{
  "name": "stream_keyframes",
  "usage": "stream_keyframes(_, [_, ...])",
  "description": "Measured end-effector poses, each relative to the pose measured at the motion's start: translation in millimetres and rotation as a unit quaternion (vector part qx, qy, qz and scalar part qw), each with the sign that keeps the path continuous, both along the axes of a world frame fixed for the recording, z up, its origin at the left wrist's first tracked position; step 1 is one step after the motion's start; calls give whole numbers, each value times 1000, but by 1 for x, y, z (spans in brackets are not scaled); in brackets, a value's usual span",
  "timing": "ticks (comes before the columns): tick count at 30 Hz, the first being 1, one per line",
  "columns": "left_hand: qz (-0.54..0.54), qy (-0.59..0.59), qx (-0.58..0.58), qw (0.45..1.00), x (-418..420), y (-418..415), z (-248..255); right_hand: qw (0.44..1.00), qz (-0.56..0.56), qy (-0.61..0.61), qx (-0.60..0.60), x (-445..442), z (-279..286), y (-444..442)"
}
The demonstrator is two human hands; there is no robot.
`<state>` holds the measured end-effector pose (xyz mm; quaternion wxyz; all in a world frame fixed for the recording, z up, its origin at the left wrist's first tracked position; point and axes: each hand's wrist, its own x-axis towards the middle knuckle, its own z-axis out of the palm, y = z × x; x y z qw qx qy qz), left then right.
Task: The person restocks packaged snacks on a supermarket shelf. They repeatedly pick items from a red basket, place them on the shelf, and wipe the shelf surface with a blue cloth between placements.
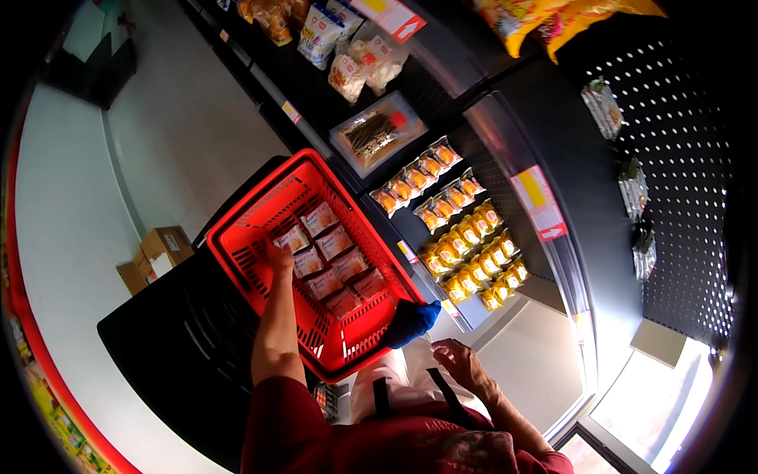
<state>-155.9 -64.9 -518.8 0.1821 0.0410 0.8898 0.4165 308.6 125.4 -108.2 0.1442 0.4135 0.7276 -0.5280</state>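
Note:
A red plastic shopping basket (308, 157) stands before me on a black surface, with several small pink-and-white packets (334, 243) laid in two rows inside. My left hand (280, 259) reaches into the basket and touches the packet (291, 239) at the end of the left row; whether its fingers grip it cannot be made out. My right hand (457, 361) is outside the basket near my lap, fingers apart and slightly curled, holding nothing. Between it and the packets, a dark blue cloth (411, 323) hangs over the basket's near right corner.
Right of the basket, a black store shelf (408, 228) holds rows of orange-and-white packets (414, 178) and yellow packets (459, 240). A clear plastic tray (379, 133) and snack bags (323, 35) lie farther along. Price strips edge the shelves. Cardboard boxes (166, 246) stand at left.

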Motion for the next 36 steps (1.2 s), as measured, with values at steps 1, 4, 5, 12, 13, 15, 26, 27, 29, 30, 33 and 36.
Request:
stream_keyframes(1, [-11, 39, 2, 999, 1, 16, 9, 1000, -7, -7, 9, -2, 5, 0])
stream_keyframes(4, [-136, 87, -78, 984, 14, 31, 76, 999, -24, -7, 29, -1, 14, -2])
stream_keyframes(5, [-136, 115, -122, 976, 13, 30, 82, 999, -11, -4, 32, -3, 23, 3])
stream_keyframes(12, [-77, -2, 210, 975, 80, 121, 329, 991, 4, 69, 114, 3, 68, 9])
stream_keyframes(13, [-100, 21, 236, 966, 87, 132, 351, 989, 11, 75, 125, 2, 79, 11])
stream_keyframes(15, [-140, 47, 304, 941, 111, 168, 418, 985, 19, 85, 147, 3, 101, 14])
stream_keyframes(26, [-488, -49, 395, 777, 275, 323, 598, 871, -348, 269, 220, 85, 220, 130])
stream_keyframes(27, [-513, -66, 394, 760, 289, 340, 595, 853, -397, 268, 208, 96, 225, 149])
stream_keyframes(29, [-572, -88, 337, 743, 320, 369, 608, 815, -447, 270, 252, 125, 221, 184])
stream_keyframes(30, [-583, -73, 340, 734, 335, 386, 608, 809, -471, 255, 242, 147, 203, 211])
stream_keyframes(33, [-598, -5, 283, 750, 376, 429, 611, 790, -528, 241, 198, 163, 206, 252])
stream_keyframes(36, [-597, 69, 285, 747, 408, 468, 609, 792, -527, 262, 163, 173, 198, 273])
